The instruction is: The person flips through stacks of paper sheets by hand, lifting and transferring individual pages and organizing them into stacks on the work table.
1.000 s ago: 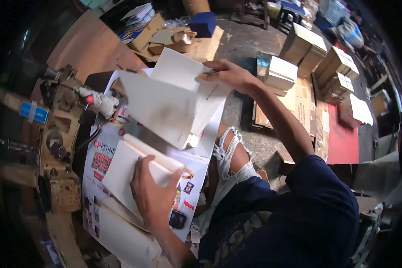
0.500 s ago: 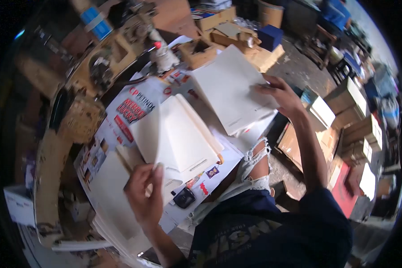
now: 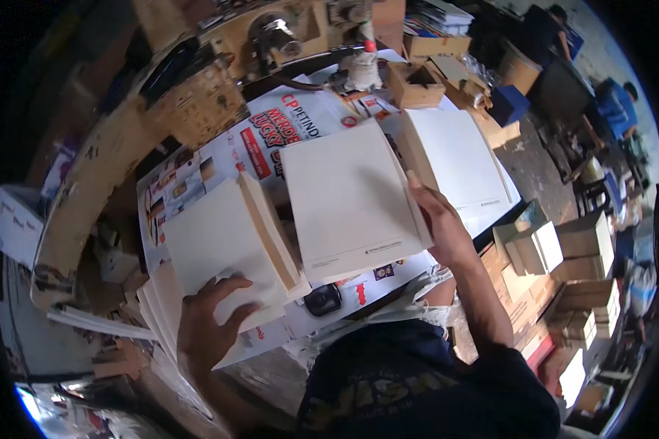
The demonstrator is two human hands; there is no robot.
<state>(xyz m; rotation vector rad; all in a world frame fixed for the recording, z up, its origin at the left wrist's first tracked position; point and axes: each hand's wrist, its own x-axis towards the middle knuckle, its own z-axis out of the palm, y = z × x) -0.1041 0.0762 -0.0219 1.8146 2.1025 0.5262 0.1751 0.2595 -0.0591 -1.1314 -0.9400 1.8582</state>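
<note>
A thick white-covered block of paper (image 3: 348,197), with small print along its lower edge, lies flat in the middle of the table. My right hand (image 3: 443,223) is closed at its right edge, fingers together along the side. To the left lies another white block (image 3: 216,227), its cream page edges facing right. Over its lower part is my left hand (image 3: 216,314), fingers bent but apart, holding nothing. A third white block (image 3: 454,157) lies beyond my right hand. Whether the left fingertips touch the paper is unclear.
A printed poster sheet (image 3: 271,117) covers the table. A black rounded object (image 3: 322,299) lies near the front edge. Behind stand a red-capped white bottle (image 3: 364,69) and a small wooden box (image 3: 415,84). Paper stacks (image 3: 534,249) sit at right; two people are farther back.
My left hand has let go of the curled sheet and sits over the left block. My right hand has moved from the right block to the middle one. The camera view has turned.
</note>
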